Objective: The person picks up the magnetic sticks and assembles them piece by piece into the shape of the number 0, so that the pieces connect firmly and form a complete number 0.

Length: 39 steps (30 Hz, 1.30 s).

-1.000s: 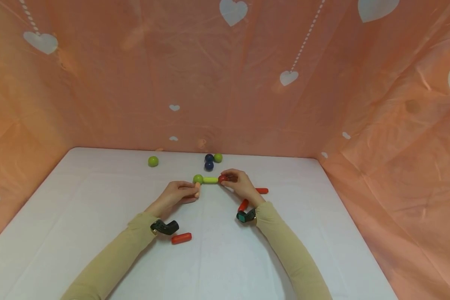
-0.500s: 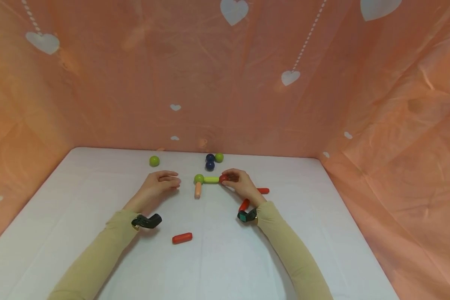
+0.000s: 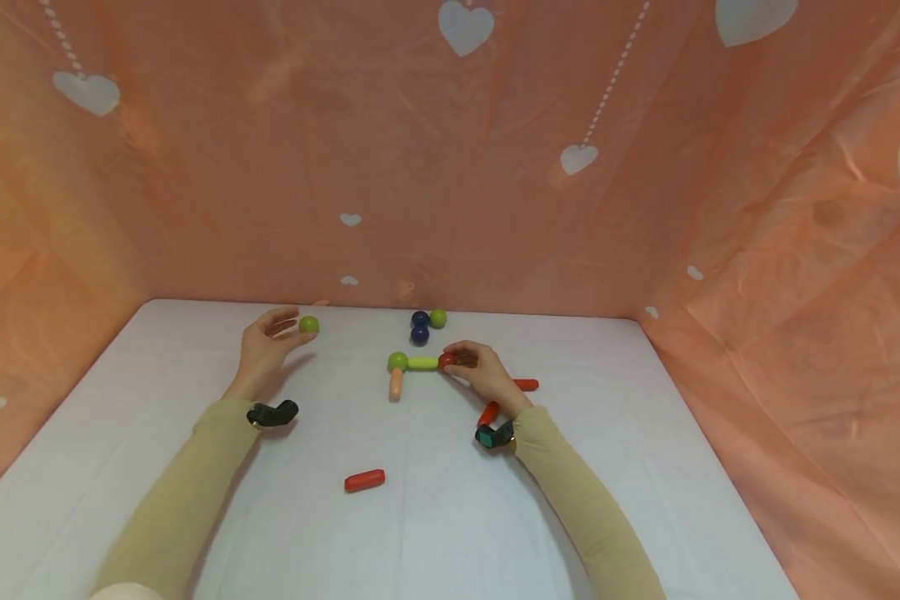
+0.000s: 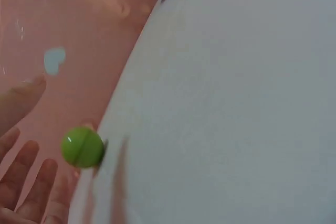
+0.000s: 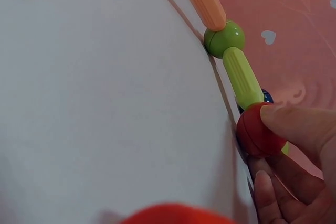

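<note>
My right hand [image 3: 486,372] pinches a red ball [image 5: 257,132] between thumb and fingers. From that ball a yellow-green stick [image 5: 242,77] runs left to a green ball [image 5: 226,39]. A peach-coloured stick [image 3: 396,385] is joined to this green ball and points toward me, making a corner shape on the table. At the far left, my left hand [image 3: 268,343] reaches around a loose green ball [image 3: 309,324], thumb and fingers spread. In the left wrist view a gap shows between the fingers and the loose ball [image 4: 83,147].
Two dark blue balls [image 3: 419,334] and another green ball [image 3: 438,318] sit together near the back edge. One red stick [image 3: 364,481] lies at the front of the white table [image 3: 285,517]. Two more, including a red stick [image 3: 526,384], lie by the right wrist, partly hidden.
My left hand has let go of the peach-coloured stick and moved left and back to the loose green ball. The right hand has stayed on the red ball.
</note>
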### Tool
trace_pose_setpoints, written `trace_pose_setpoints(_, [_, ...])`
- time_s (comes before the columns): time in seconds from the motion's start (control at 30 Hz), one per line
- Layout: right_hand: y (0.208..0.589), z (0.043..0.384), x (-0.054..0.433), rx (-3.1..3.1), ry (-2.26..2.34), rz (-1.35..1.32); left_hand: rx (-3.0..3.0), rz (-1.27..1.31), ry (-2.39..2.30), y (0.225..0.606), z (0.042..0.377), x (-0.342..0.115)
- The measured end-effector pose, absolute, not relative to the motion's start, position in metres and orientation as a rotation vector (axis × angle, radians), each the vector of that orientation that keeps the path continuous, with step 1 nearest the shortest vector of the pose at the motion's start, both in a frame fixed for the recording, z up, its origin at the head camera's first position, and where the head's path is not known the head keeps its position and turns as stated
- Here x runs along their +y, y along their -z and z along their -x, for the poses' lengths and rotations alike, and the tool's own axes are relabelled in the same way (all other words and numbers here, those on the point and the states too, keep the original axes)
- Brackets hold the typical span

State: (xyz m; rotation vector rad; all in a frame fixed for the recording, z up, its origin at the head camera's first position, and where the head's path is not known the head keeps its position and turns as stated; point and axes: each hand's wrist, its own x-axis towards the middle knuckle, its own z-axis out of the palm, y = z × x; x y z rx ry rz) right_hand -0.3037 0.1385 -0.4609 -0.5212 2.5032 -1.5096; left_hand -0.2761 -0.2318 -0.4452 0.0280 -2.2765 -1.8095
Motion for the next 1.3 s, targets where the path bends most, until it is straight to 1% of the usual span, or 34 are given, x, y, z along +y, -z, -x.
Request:
trace_pose_setpoints(0.2, [0.461, 0.304, 0.138, 2.505, 1.515, 0.542, -2.236, -0.072, 1.906, 0.456, 0.289, -0.234])
trace_pose_setpoints(0.33, [0.461, 0.304, 0.137, 2.497, 1.507, 0.53, -2.199, -0.054, 1.946, 0.452, 0.291, -0.23])
trace_pose_setpoints(0.47, [0.46, 0.302, 0.136, 2.498, 1.503, 0.515, -2.235, -0.044, 1.847, 0.455, 0.296, -0.229])
trace_pose_setpoints(0.63, [0.46, 0.302, 0.137, 2.499, 1.522, 0.545, -2.28, -0.114, 1.754, 0.457, 0.296, -0.222])
trace_pose_setpoints(0.87, [0.461, 0.302, 0.137, 2.505, 1.53, 0.555, -2.343, -0.14, 1.734, 0.455, 0.288, -0.219])
trace_pose_setpoints(1.13, [0.461, 0.303, 0.138, 2.52, 1.513, 0.543, -2.241, -0.131, 2.254, 0.454, 0.265, -0.204])
trace_pose_setpoints(1.3, [0.461, 0.304, 0.138, 2.512, 1.525, 0.573, -2.46, -0.032, 2.207, 0.453, 0.245, -0.189])
